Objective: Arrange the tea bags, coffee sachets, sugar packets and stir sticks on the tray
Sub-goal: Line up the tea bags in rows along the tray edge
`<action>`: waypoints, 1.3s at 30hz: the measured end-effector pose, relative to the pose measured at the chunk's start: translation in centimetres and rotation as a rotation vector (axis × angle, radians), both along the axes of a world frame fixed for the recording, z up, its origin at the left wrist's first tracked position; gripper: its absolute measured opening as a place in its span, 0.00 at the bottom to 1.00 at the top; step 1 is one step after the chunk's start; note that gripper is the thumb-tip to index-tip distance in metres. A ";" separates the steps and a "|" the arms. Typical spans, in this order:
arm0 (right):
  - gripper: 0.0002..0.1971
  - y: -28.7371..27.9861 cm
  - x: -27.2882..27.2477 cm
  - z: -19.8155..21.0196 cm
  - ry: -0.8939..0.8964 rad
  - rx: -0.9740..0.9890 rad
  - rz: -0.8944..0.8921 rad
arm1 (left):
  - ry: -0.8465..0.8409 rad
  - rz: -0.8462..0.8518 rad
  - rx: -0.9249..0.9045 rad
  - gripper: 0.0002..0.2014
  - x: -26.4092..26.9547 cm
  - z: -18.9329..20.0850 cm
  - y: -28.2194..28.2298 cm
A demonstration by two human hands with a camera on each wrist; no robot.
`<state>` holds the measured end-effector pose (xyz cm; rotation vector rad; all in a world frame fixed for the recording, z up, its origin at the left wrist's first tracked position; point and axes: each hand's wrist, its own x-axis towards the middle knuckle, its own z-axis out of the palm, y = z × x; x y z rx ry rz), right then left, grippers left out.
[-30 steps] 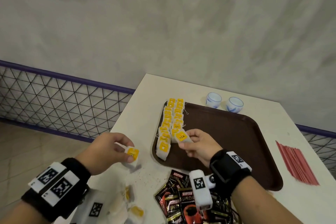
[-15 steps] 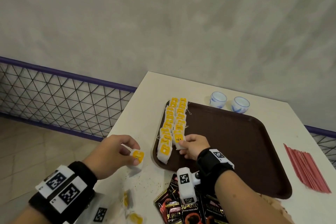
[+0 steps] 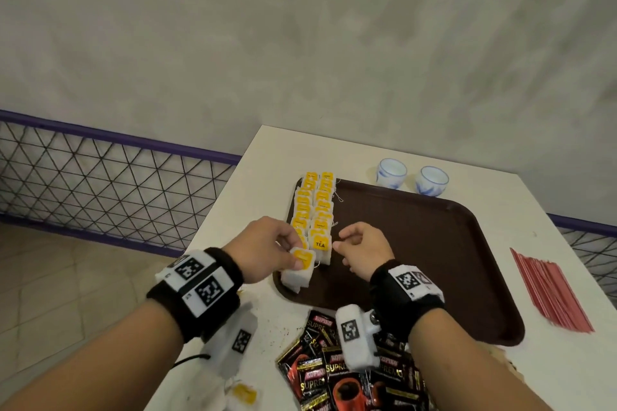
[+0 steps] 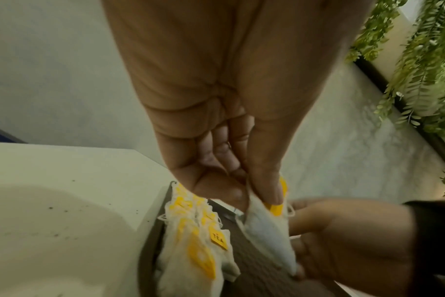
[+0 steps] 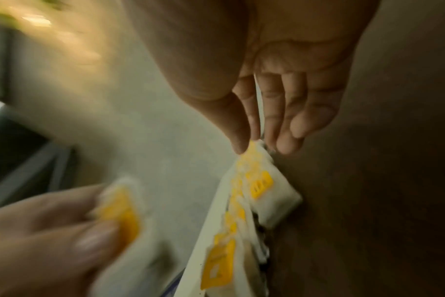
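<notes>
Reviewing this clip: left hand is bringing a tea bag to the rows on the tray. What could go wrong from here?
1. The tea bag pinched in the left hand may knock the near end of the overlapped tea bag rows out of line.
2. The rows hug the tray rim, so a nudged bag could slip onto the table.
3. The right hand hovers close by, and loose strings could snag its fingers.

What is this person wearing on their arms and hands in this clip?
Both hands are bare and no sleeves show. The left wrist carries a black band with two white blocks printed with black square code markers. The right wrist has a similar black band and marker block, and a white camera unit with its own marker.
</notes>
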<state>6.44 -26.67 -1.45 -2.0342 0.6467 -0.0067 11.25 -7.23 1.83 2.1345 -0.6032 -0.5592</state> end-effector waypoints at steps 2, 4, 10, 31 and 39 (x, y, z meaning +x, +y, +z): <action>0.14 -0.2 -1.6 2.1 -0.047 -0.009 0.237 | 0.006 -0.027 -0.008 0.09 0.3 0.1 -1.1; 0.18 0.2 -3.0 3.7 -0.069 0.083 0.448 | 0.028 -0.049 -0.044 0.09 0.4 0.0 -1.8; 0.07 0.8 -3.2 2.9 -0.103 0.044 0.301 | 0.039 -0.063 -0.153 0.09 -0.4 0.3 -2.1; 0.15 1.4 1.2 -1.4 0.100 -0.131 -0.013 | -0.130 0.064 0.459 0.14 -0.5 -5.4 7.1; 0.10 2.7 -2.6 2.2 -0.126 -0.025 0.202 | -0.056 0.098 0.186 0.11 -1.3 -3.4 7.6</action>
